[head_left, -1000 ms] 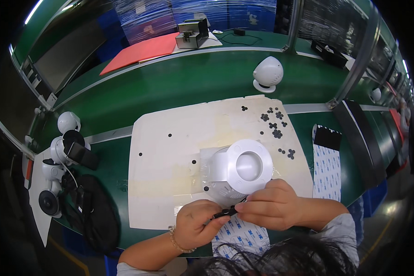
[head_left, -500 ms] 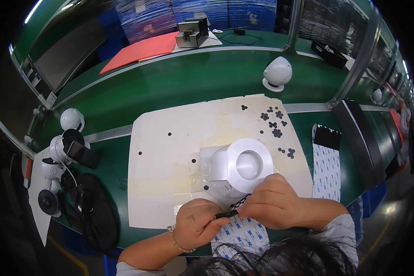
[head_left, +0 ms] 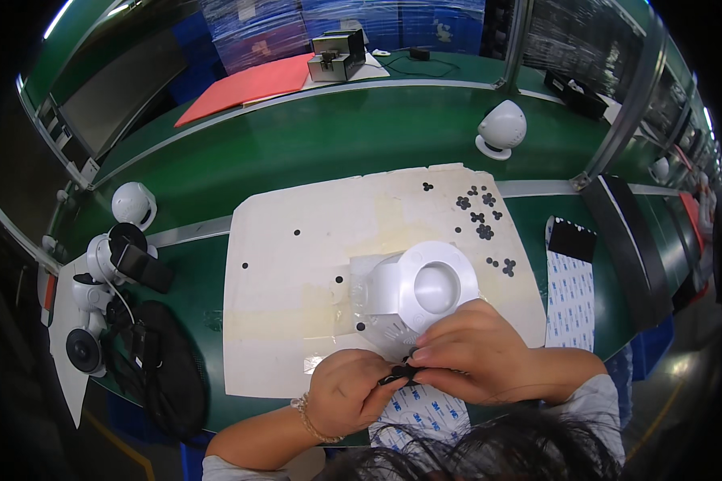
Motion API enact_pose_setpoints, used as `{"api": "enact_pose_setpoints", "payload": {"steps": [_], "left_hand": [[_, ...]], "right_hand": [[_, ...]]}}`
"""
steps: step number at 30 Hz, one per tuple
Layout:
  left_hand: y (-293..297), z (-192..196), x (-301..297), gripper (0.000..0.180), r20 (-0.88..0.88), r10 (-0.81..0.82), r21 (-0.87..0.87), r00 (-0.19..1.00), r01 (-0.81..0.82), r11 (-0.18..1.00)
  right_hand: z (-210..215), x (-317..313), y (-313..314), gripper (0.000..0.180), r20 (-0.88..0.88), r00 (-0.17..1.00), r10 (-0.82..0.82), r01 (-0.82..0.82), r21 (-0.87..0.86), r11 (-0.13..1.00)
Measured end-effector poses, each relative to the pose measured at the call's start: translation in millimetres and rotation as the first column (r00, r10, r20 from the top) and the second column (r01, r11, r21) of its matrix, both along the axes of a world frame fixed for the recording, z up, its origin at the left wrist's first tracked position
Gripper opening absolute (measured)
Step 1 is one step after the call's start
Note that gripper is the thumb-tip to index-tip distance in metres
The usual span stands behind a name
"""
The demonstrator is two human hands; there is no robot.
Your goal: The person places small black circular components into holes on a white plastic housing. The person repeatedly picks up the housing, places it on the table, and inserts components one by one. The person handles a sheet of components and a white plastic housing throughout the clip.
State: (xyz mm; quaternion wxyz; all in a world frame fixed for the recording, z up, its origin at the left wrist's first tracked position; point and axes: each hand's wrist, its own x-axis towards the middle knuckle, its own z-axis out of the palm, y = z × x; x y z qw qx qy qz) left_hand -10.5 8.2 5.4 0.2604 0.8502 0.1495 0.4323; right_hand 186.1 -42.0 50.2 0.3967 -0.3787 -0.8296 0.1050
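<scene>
In front of me a white plastic device (head_left: 383,287) lies tipped on a white board (head_left: 289,321), its ring-shaped base (head_left: 451,260) facing up. Just below it, my left hand (head_left: 349,393) is closed with thumb and fingers gripping a small clump of black adhesive pads (head_left: 399,373). The fingers of my right hand (head_left: 473,353) pinch at the right side of that same clump. Fingers partly hide the pads. Beneath my hands a white backing sheet with blue print (head_left: 425,417) hangs at the board's front edge. Black round pads (head_left: 484,232) are scattered over the board's right side.
Behind the board runs a green belt (head_left: 337,128) carrying white devices at left (head_left: 130,206) and right (head_left: 501,128). More white devices (head_left: 86,349) and a black bag (head_left: 172,369) sit at left. Another backing sheet (head_left: 569,305) and a long black object (head_left: 627,248) lie at right.
My right hand has shifted slightly left, its fingers spreading over the black pads. The black dotted strip between my hands no longer shows. On the green belt, white devices have moved right.
</scene>
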Motion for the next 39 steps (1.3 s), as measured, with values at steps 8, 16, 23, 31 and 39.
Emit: {"api": "enact_pose_setpoints", "payload": {"steps": [8, 16, 23, 31, 39], "left_hand": [[-1.7, -1.0, -0.4, 0.022, 0.034, 0.000, 0.079, 0.999, -0.003, 0.997], [-5.7, -4.0, 0.9, 0.029, -0.002, 0.065, 0.197, 0.998, -0.063, 0.978], [-2.1, -5.1, -1.0, 0.028, -0.076, 0.028, 0.190, 0.997, -0.013, 0.982], [4.5, -2.7, 7.6, 0.019, -0.162, 0.144, 0.233, 0.976, -0.104, 0.967], [-3.3, -13.0, -1.0, 0.016, -0.217, 0.128, 0.232, 0.968, -0.077, 0.970]], "right_hand": [[-3.4, 1.2, -4.4, 0.027, 0.246, 0.963, 0.107, -0.193, 0.362, 0.912], [6.8, -10.9, 0.4, 0.017, -0.105, 0.983, 0.153, -0.165, -0.112, 0.980], [2.3, -0.5, -4.7, 0.017, -0.208, 0.908, 0.364, -0.400, -0.173, 0.900], [2.1, 36.6, 34.0, 0.061, -0.623, 0.757, -0.196, -0.047, -0.351, 0.935], [-8.1, 43.4, 35.1, 0.060, -0.640, 0.742, -0.200, -0.134, -0.434, 0.891]]}}
